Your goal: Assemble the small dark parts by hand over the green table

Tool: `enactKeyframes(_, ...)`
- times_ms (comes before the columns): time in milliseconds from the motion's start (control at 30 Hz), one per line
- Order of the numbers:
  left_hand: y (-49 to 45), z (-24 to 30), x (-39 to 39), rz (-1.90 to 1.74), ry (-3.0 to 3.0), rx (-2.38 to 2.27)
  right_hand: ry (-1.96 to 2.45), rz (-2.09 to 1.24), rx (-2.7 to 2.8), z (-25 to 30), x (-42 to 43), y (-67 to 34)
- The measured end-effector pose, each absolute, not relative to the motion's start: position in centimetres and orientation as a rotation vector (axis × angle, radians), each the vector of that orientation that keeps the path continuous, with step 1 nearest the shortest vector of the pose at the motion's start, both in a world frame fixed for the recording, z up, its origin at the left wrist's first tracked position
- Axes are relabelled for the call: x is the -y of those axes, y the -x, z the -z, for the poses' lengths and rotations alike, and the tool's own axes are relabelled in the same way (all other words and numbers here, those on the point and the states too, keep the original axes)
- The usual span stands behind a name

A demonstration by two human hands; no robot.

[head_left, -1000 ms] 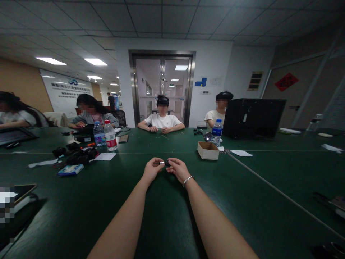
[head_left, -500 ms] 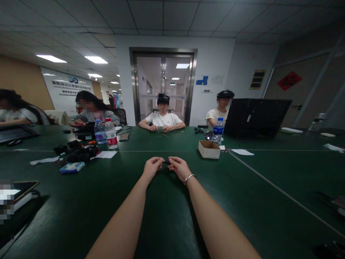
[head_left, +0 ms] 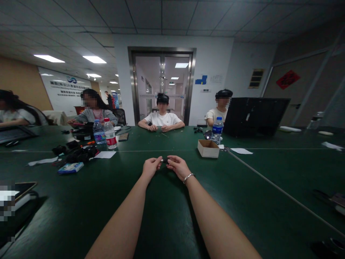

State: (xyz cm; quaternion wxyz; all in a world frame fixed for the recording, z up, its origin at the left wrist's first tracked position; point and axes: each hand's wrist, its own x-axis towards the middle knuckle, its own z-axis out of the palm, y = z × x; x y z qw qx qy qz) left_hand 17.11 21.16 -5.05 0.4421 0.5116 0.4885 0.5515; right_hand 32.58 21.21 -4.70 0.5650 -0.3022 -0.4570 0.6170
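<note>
Pinch grip, nearly closed on each side: the left hand and right hand hold a small, black, silver-tipped object between them, over the smooth, dark green bench; uneven pressure or a loosened pinch could let it slip and drop, its slight size leaving little surface to hold

Wall sign, left: blue logo above Chinese lettering; 大数据科技 legible in top line, smaller lines not. Red diamond on door, right: one dark character, probably 福, blurred. Glass-door band, red bottle label, blue bottle label: print too small to read.
</note>
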Motion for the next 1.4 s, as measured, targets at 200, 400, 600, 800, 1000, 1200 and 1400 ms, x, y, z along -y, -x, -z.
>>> enactKeyframes(200, -17.2, 4.8, -21.0, -1.348, -1.384, -1.367, 0.682, -1.472, 1.069, 4.7, -21.2, -32.6)
enactKeyframes(400, -17.2, 4.3, -20.5, -1.314, -1.494, -1.525, 0.68, -1.509, 1.068, 4.6, -21.1, -32.9)
enactKeyframes(600, -17.3, 4.3, -20.5, -1.307, -1.483, -1.579, 0.665, -1.538, 1.08, 4.1, -20.7, -32.8)
enactKeyframes(800, -17.3, 4.3, -21.0, -1.249, -1.457, -1.64, 0.649, -1.551, 1.106, 4.1, -20.7, -33.0)
enactKeyframes(1000, -17.5, 4.3, -21.1, -1.209, -1.484, -1.671, 0.605, -1.57, 1.098, 4.2, -20.7, -33.1)
enactKeyframes(1200, -17.7, 4.5, -20.4, -1.349, -1.473, -1.404, 0.709, -1.531, 1.03, 3.9, -20.6, -32.8)
enactKeyframes(1400, -17.6, 3.7, -19.9, -1.327, -1.39, -1.089, 0.743, -1.514, 0.959, 3.7, -20.7, -32.8)
